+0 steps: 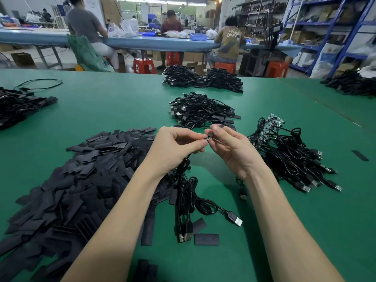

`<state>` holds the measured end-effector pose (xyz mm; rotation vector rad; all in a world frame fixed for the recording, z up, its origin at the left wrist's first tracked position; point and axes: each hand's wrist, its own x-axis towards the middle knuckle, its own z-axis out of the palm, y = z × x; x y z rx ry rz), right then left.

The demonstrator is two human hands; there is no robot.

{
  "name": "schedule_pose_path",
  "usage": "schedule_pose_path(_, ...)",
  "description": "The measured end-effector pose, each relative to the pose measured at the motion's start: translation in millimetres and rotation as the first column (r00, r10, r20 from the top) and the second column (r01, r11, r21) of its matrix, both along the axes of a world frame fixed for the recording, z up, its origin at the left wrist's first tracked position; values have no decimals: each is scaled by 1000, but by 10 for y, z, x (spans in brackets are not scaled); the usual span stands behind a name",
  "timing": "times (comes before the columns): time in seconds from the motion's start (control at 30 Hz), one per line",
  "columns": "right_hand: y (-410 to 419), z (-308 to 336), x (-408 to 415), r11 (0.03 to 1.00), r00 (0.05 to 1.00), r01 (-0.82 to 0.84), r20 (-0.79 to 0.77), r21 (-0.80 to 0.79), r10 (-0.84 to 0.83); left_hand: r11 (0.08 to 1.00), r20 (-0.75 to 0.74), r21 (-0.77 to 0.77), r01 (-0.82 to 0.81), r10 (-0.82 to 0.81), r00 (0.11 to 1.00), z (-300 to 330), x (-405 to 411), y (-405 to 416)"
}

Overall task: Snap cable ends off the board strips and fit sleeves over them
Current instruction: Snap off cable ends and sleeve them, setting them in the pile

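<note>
Pinching small black cable end [209,137]

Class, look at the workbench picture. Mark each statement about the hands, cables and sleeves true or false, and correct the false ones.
1. Both hands meet over the green table. True: the left hand and right hand pinch a small cable end between them.
2. The pile of black sleeves lies to the person's right. False: it lies to the left.
3. The green board strips sit on the cable heap at the right. True.
4. The left hand holds nothing but the cable end. False: a bundle of USB cables hangs from it.
</note>
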<state>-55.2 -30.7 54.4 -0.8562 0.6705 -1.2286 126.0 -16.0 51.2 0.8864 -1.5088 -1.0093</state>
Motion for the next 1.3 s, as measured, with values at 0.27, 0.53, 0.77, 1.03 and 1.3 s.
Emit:
schedule_pose_path(0.27, 11, -18, 19, 1000, 999, -15, -32, -9, 14, 1000, 14, -25, 17, -16, 1000, -21, 13, -7)
schedule_pose_path(0.53, 16, -32, 33, 997, 997, -68, -50, -32, 66, 1000, -53, -15, 22, -23, 998, 0, -2, 11)
schedule_pose_path(0.77, 12, -42, 24, 994, 990, -88, -114, -63, 81, 1000, -95, 27, 6, -3, 995, -1, -25, -2)
schedule_pose_path(1.03, 17, -24, 73, 990, 997, 79, -2, -117, -80, 999, -118, 47, -4, 9, 993, 8, -80, 14)
schedule_pose_path(1.3, 18, -20, 34, 988, 997, 72, -6, -135, -73, 999, -110, 29, -18, 21, 994, 24, -83, 22)
